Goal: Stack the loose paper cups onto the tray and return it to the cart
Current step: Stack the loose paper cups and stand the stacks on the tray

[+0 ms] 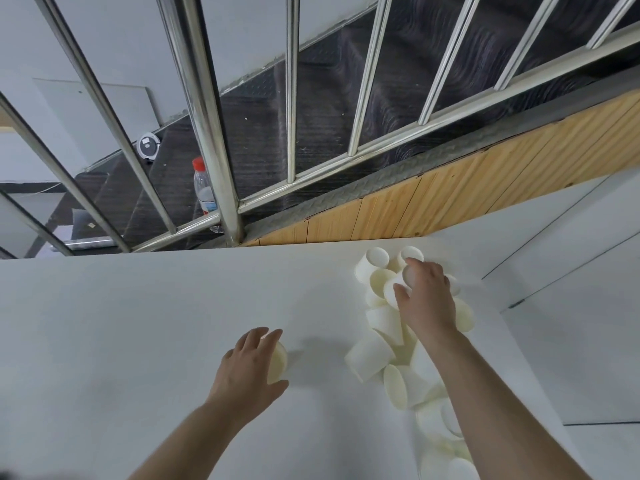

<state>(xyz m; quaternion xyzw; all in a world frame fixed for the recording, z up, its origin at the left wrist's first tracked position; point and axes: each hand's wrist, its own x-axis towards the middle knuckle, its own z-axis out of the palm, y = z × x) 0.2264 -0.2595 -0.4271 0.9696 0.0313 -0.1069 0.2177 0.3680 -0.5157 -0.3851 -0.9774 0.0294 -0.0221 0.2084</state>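
Left hand [251, 363] on white desk [138, 323], left of cup pile [391, 341]; fingers [273, 336] curled over single paper cup [278, 362], thumb below it, cup under palm. Right hand [427, 296] on pile's far end; fingers [401, 292] pinching topmost cup [393, 289] round rim. Other cups lie tumbled beneath forearm. Water bottle [204, 188] beyond desk's far edge, behind steel railing [207, 116].

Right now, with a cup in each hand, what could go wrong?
1. The right hand pinches a cup out of the jumbled pile; lifting may roll neighbours toward the table edge.
2. The left hand grips a lone cup sideways; a hard grip may crush it.
3. No tray is visible.
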